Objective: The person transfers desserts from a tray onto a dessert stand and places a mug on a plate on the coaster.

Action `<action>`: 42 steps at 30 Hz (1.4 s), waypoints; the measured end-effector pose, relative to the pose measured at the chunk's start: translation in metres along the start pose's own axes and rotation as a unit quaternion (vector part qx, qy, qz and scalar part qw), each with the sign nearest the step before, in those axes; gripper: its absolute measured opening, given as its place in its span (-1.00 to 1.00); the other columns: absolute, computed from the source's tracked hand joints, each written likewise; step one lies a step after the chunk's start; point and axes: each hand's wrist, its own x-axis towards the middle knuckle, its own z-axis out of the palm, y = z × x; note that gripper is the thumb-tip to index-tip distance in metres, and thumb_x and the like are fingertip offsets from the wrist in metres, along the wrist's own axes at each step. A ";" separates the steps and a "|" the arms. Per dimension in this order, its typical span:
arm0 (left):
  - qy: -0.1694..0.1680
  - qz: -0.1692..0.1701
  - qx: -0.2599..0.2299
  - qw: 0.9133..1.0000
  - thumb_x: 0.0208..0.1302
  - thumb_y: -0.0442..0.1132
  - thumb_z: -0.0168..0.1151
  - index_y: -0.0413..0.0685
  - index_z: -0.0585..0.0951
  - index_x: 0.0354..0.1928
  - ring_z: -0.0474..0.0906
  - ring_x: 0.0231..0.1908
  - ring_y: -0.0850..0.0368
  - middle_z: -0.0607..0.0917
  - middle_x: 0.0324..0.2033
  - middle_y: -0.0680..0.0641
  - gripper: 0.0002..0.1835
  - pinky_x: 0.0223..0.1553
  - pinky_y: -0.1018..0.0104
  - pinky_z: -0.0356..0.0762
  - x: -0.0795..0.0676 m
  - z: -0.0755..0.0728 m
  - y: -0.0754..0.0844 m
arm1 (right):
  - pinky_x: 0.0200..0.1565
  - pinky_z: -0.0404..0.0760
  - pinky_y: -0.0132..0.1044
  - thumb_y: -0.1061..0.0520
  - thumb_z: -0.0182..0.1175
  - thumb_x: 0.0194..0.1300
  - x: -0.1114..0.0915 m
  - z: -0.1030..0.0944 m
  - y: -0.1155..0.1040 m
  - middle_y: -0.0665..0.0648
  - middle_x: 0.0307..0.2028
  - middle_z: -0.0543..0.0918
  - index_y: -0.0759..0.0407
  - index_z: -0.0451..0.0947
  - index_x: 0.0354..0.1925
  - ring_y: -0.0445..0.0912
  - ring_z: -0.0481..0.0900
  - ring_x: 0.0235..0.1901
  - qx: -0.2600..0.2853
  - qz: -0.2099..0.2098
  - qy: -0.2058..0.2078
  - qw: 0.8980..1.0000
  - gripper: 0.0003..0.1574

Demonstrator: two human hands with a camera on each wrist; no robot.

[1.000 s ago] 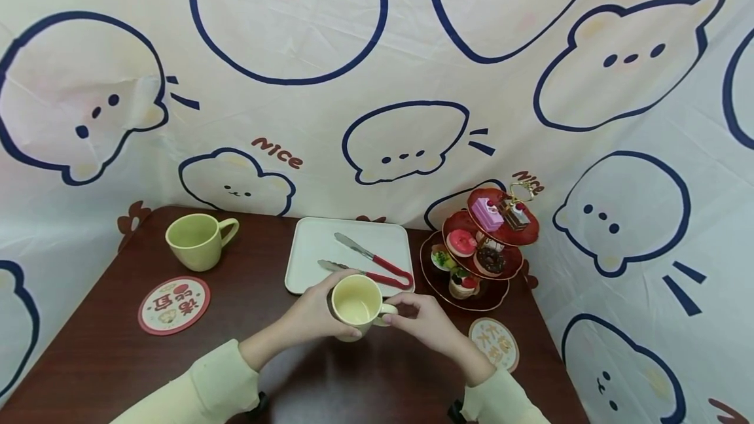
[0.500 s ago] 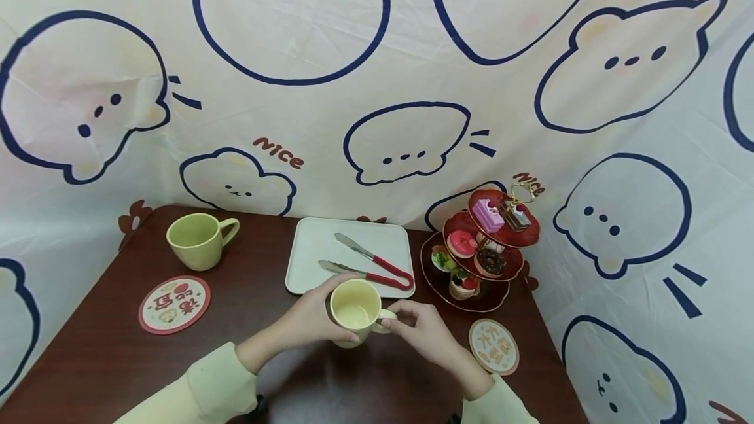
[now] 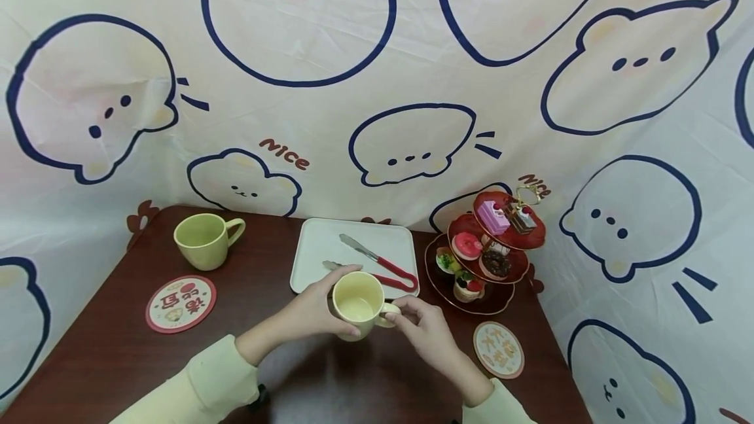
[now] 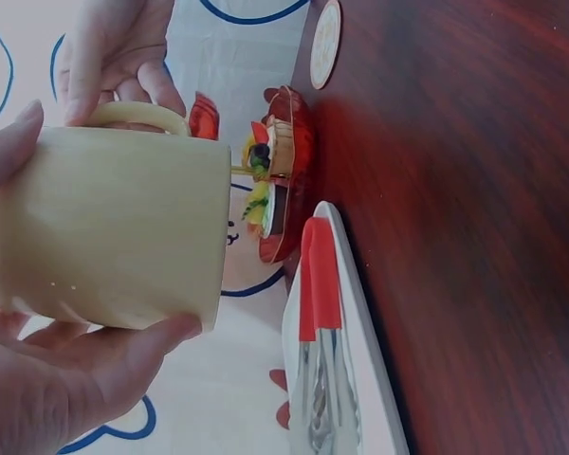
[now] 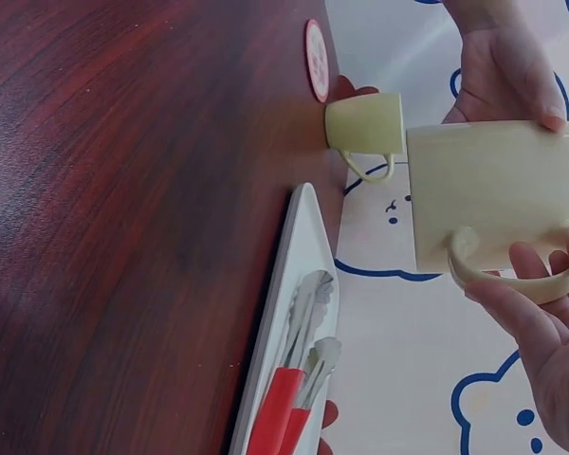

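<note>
A pale yellow mug [image 3: 359, 303] is held up between both hands, above the table. My left hand [image 3: 318, 309] grips its body from the left, thumb near the base on the front. My right hand [image 3: 427, 329] pinches the handle on the right side. Both wrist views show the mug upright and clear of the tabletop, its wall [image 4: 123, 227] plain and smooth. In the right wrist view, the thumb and fingers hold the handle [image 5: 512, 284]. From above, the mug's inside looks empty.
Behind the mug lies a white tray [image 3: 312, 247] with red-handled tongs [image 3: 394, 269]. A second, greenish-yellow mug [image 3: 206, 241] stands back left, near a round red-edged coaster [image 3: 180, 304]. At right are a tiered stand [image 3: 497, 306] of toy cakes and another coaster [image 3: 498, 349].
Both hands keep hold of the mug in nearly the same place. The whole head view has shifted slightly, so the scene sits a little farther right.
</note>
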 end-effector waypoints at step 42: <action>0.194 -0.072 0.107 0.972 0.45 -0.08 0.29 -0.12 0.51 0.36 0.61 0.13 -0.20 0.65 0.16 -0.24 -0.48 -0.07 0.54 0.55 -0.071 -0.115 -0.034 | -0.15 0.74 -0.30 0.32 0.21 0.45 -0.032 -0.079 0.024 0.47 -0.05 0.68 0.50 0.58 -0.01 -0.15 0.74 -0.12 0.006 0.038 0.212 0.976 -0.76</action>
